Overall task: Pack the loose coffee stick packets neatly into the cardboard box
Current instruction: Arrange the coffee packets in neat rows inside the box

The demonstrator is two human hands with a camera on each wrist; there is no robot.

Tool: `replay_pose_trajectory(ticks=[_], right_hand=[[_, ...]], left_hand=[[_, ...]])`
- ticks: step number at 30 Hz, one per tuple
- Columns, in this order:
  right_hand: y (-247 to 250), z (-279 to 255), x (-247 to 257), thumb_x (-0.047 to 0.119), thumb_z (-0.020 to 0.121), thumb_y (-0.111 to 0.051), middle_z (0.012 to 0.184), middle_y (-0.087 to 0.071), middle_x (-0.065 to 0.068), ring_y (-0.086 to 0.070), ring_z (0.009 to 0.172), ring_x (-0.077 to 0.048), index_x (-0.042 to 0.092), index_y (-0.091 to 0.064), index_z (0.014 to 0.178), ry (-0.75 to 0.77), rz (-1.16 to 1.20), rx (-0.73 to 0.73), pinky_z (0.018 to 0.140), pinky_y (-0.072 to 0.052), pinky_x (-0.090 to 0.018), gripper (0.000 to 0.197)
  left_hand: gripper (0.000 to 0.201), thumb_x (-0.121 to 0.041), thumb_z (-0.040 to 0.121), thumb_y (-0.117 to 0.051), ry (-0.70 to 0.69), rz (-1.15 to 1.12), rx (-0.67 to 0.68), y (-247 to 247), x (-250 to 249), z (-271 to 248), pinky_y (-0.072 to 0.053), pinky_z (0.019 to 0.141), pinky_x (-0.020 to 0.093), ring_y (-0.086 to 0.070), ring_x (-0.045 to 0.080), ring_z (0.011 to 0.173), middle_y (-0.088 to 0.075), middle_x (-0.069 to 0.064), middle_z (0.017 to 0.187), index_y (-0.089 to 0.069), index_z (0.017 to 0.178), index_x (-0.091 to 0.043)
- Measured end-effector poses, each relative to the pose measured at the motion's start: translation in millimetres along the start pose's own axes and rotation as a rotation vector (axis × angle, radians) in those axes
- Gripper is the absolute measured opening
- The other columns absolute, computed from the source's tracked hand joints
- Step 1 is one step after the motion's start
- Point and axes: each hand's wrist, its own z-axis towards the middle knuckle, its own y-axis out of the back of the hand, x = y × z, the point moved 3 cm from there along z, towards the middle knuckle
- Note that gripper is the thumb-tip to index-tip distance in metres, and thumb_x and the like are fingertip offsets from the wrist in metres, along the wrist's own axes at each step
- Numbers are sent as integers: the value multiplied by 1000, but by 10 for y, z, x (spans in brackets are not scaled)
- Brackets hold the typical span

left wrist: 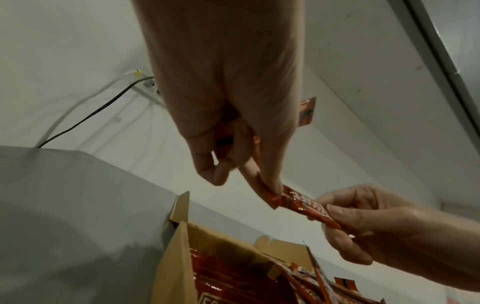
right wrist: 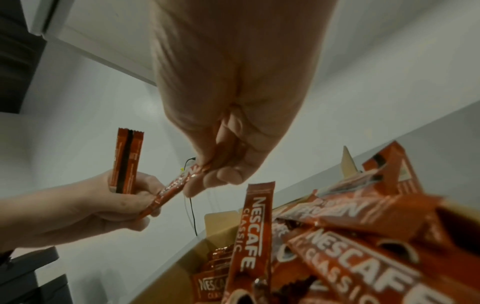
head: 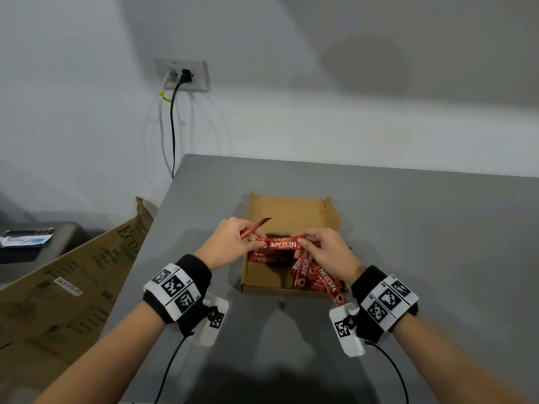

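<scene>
Left hand [head: 233,243]: is pinching one end of a Nescafé Classic stick [head: 281,244] with thumb and forefinger, while its other fingers are curling round a second stick [head: 255,227] that is poking up and away from the palm.
Held stick: is hanging level, crosswise above the cardboard box [head: 262,284], stretched between both hands, printed side up.
Packed row [head: 264,256]: is lying flat along the box's left and far part, sticks side by side; this much looks done.
Loose heap [head: 318,279]: is sitting tangled in the box's right near corner, sticks crossing each other, one or two spilling over the right wall towards the grey table [head: 437,228].
Right hand [head: 326,249]: is pinching the other end of the level stick, fingers bent.
Progress: roughly partway, I judge; the two sticks in hand and the whole heap are waiting to be laid straight.
</scene>
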Motion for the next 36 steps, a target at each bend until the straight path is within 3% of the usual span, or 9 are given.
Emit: replay_pose_trajectory(ticks=[7, 9, 12, 15, 20, 24, 26, 31, 36], right_hand=[[17, 46, -10, 11, 83, -66, 87, -67, 2, -66, 77, -6, 20, -54, 115, -12, 159, -150, 68, -54, -19, 35], [-47, 68, 37, 16, 83, -66, 86, -68, 3, -67, 81, -9, 14, -51, 119, -16, 164, -146, 73, -56, -23, 38], [-131, 124, 113, 15, 88, -60, 87, -65, 12, -64, 85, -6, 10, -61, 103, 93, -14, -184, 83, -52, -28, 16], [-177, 169, 191, 15, 92, -54, 95, -64, 10, -60, 92, -8, 17, -64, 99, 166, -131, -119, 85, -50, -26, 12], [-190, 139, 196, 11, 91, -54, 101, -63, 9, -59, 94, -3, 15, -63, 111, 199, -105, 24, 84, -50, -19, 23], [-159, 170, 144, 19, 86, -64, 99, -69, 2, -62, 89, -5, 14, -65, 108, 108, -147, -93, 86, -52, -23, 23], [-110, 196, 136, 20, 82, -68, 97, -71, -1, -63, 84, -6, 13, -64, 107, 72, -231, -108, 81, -53, -21, 27], [-214, 301, 131, 17, 83, -68, 96, -71, -7, -65, 85, -13, 8, -70, 98, 52, -472, 85, 79, -55, -27, 17], [-402, 391, 214, 15, 84, -64, 96, -67, -9, -62, 89, -26, 8, -69, 92, 90, -826, 216, 76, -53, -37, 12]], left_hand=[[1, -15, 83, -68, -17, -72, -172, -40, 113, 3, -37, 56, 9, -46, -1, 50, -57, -6, 63, -67, 83, -15], [6, -12, 83, -67, -6, -149, -202, -77, 98, 12, -40, 60, 8, -52, -4, 53, -60, -6, 65, -64, 81, -16], [12, -12, 85, -65, -63, -180, -87, -244, 17, 11, -46, 68, 11, -61, -5, 66, -65, -5, 74, -58, 81, -21], [18, -7, 85, -63, -141, -51, -51, -373, -45, -22, -43, 68, 3, -57, -15, 71, -60, -15, 81, -62, 100, -17], [22, -7, 83, -66, -79, -115, -50, -353, 44, 23, -47, 64, 13, -60, -1, 67, -63, -13, 78, -60, 97, -22], [25, -17, 77, -74, -56, -37, -26, -339, 108, 50, -46, 66, 7, -59, -3, 75, -65, -9, 87, -60, 98, -15], [20, -6, 81, -67, -13, 38, -96, -233, 186, 73, -44, 67, 3, -58, 2, 84, -63, -5, 96, -58, 96, -17], [21, 4, 86, -50, 59, 176, -324, -4, 265, 116, -41, 56, 18, -51, 8, 61, -62, 2, 93, -62, 96, -9], [8, -14, 86, -60, -6, 78, -141, -135, 245, 153, -46, 66, 18, -61, 14, 78, -67, -1, 83, -65, 82, -18]])
